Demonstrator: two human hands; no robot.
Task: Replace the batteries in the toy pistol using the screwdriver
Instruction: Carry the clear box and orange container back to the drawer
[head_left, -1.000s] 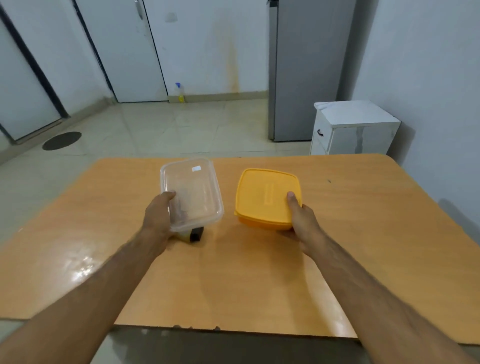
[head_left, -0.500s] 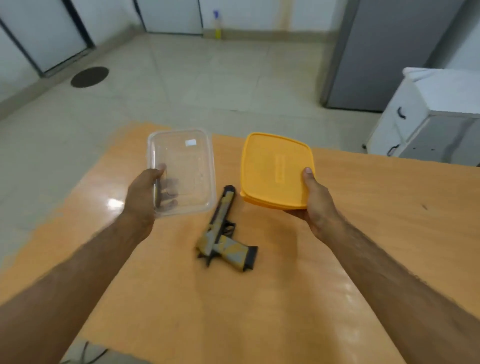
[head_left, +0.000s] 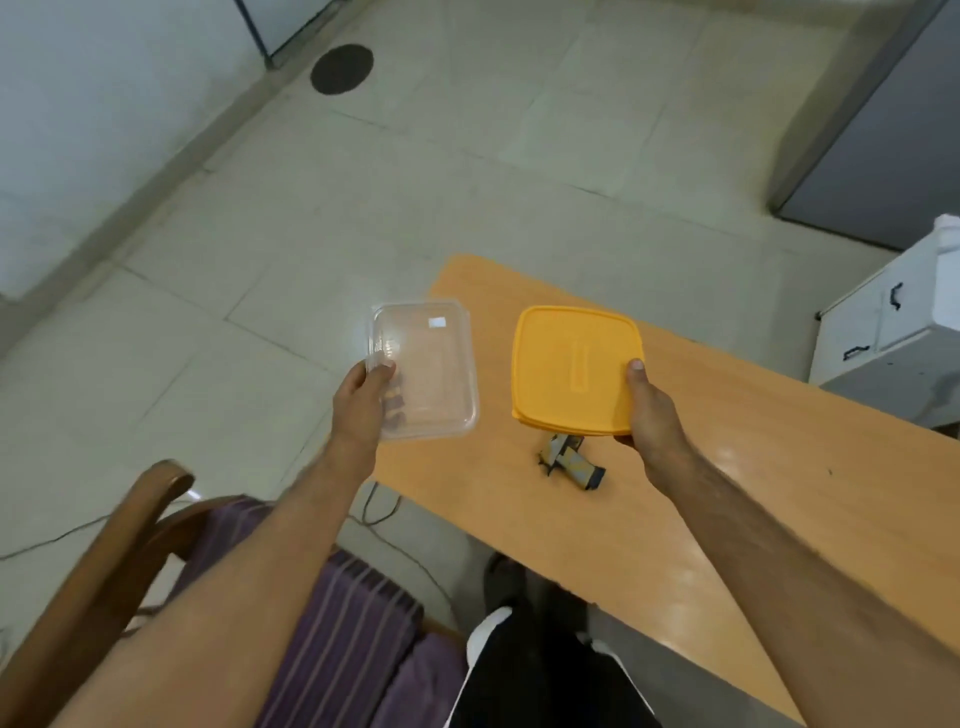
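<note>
an orange-brown wooden table with a glossy top runs diagonally across the right of the view, over a pale tiled floor. a round dark floor drain sits near the top, a grey cabinet and a white drawer unit stand at the right, and a wooden chair with a purple striped cushion is at the lower left.

since half a second ago the view has swung left and down, so the table now fills less of the frame and the chair has come into sight. both containers have moved left relative to the table: the clear one now hangs past its edge, and the yellow lid now covers the front of the pistol.

the left hand is closed on the near edge of a clear rectangular plastic box, thumb on top. the right hand grips the near right corner of a yellow square plastic lid, thumb on top.

the camouflage-patterned toy pistol lies flat on the table just below the yellow lid; its grip end points toward the lower right, its long axis apparently running up and away under the lid, where the barrel is hidden.
</note>
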